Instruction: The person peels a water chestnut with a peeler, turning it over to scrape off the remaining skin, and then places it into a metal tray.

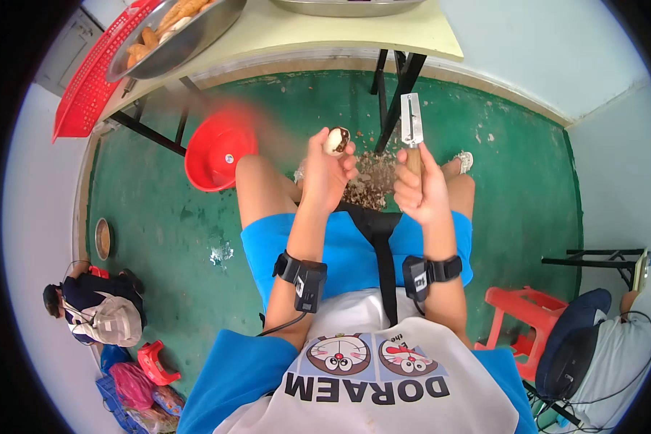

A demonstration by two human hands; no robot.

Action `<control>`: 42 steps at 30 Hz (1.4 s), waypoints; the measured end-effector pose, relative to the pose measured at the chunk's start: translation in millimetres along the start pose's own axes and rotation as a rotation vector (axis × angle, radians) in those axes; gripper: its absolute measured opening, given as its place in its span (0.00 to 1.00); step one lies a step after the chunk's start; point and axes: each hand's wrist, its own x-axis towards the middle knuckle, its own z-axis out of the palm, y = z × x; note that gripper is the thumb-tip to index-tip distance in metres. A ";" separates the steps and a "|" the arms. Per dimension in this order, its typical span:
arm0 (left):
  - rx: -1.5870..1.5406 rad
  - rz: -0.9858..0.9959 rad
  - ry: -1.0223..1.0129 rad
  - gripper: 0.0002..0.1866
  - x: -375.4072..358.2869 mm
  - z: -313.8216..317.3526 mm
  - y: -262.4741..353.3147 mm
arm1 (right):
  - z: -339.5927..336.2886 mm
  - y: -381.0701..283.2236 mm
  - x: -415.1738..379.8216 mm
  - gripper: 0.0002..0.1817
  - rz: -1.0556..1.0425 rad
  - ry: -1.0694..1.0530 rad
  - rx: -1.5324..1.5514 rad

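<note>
Between the fingertips and thumb of my left hand (330, 170) is a small round white piece (336, 141) with dark brown skin left on its right side. My right hand (422, 184) is wrapped round the wooden handle of a peeler (411, 119), whose flat metal blade with a slot points up, away from me. The blade and the white piece are apart, at about the same height. Below and between my hands, brown and pale peelings (372, 181) lie scattered on the green floor.
A red basin (220, 155) stands left of my knee. Ahead is a table (325, 32) with a metal bowl (195, 43) of peeled roots and a red basket (87, 94). A crouching person (105, 307) is at far left, another person (600, 362) at right beside a red stool (524, 311).
</note>
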 end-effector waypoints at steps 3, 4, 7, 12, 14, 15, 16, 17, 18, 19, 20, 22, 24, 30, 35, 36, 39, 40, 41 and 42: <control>-0.047 0.014 -0.051 0.15 -7.3 5.6 3.7 | 30.2 19.6 -12.6 0.19 -0.195 0.284 -0.549; -0.035 0.001 -0.060 0.15 -10.0 7.9 5.5 | 23.1 26.7 -9.4 0.17 -0.441 0.398 -0.861; 0.031 0.009 -0.071 0.18 -16.4 13.9 3.5 | 20.8 35.9 -10.4 0.13 -0.798 0.552 -1.361; 0.385 0.173 -0.013 0.22 -12.6 14.1 -12.4 | 37.8 50.5 -15.9 0.15 -0.806 0.520 -1.625; 0.448 0.218 0.058 0.20 -12.1 14.5 -16.6 | 37.9 53.5 -15.1 0.15 -0.792 0.539 -1.721; 0.448 0.218 0.057 0.20 -11.8 15.0 -17.7 | 39.4 53.8 -15.4 0.15 -0.792 0.540 -1.721; 0.469 0.275 0.082 0.19 -11.3 15.6 -18.8 | 42.0 53.8 -16.0 0.15 -0.773 0.550 -1.742; 0.488 0.333 0.106 0.18 -11.0 16.2 -19.7 | 43.5 53.9 -16.2 0.15 -0.754 0.560 -1.763; 0.488 0.333 0.105 0.18 -11.5 17.4 -20.0 | 43.7 54.2 -16.3 0.15 -0.755 0.561 -1.763; 0.470 0.359 0.112 0.18 -12.4 18.8 -19.6 | 44.0 54.6 -16.2 0.15 -0.775 0.553 -1.775; 0.453 0.386 0.119 0.17 -12.9 19.8 -19.4 | 44.4 55.1 -16.1 0.15 -0.794 0.545 -1.787; 0.427 0.405 0.115 0.16 -12.2 19.5 -20.7 | 45.9 56.5 -15.6 0.15 -0.794 0.547 -1.783; 0.402 0.424 0.111 0.16 -9.6 18.2 -22.5 | 46.7 57.6 -13.1 0.15 -0.796 0.549 -1.779; 0.514 0.544 0.060 0.13 -5.2 9.3 -23.8 | 49.9 60.5 -8.0 0.15 -0.767 0.563 -1.719; 0.680 0.628 0.061 0.16 -6.8 8.9 -26.8 | 48.6 58.1 -7.2 0.18 -0.716 0.557 -1.583; 0.680 0.629 0.059 0.16 -9.1 11.2 -26.7 | 43.3 57.9 -4.5 0.18 -0.717 0.557 -1.583; 0.778 0.750 -0.024 0.12 -19.3 25.7 -30.2 | 23.6 48.0 10.3 0.21 -0.672 0.642 -1.442; 0.726 0.719 -0.022 0.12 -18.5 27.1 -32.1 | 22.6 43.1 5.9 0.21 -0.588 0.646 -1.307; 0.673 0.695 -0.019 0.13 -16.0 27.9 -32.2 | 23.1 37.5 2.7 0.22 -0.506 0.642 -1.177; 0.588 0.612 0.001 0.14 -11.0 23.9 -29.0 | 28.3 34.1 -0.5 0.22 -0.507 0.637 -1.181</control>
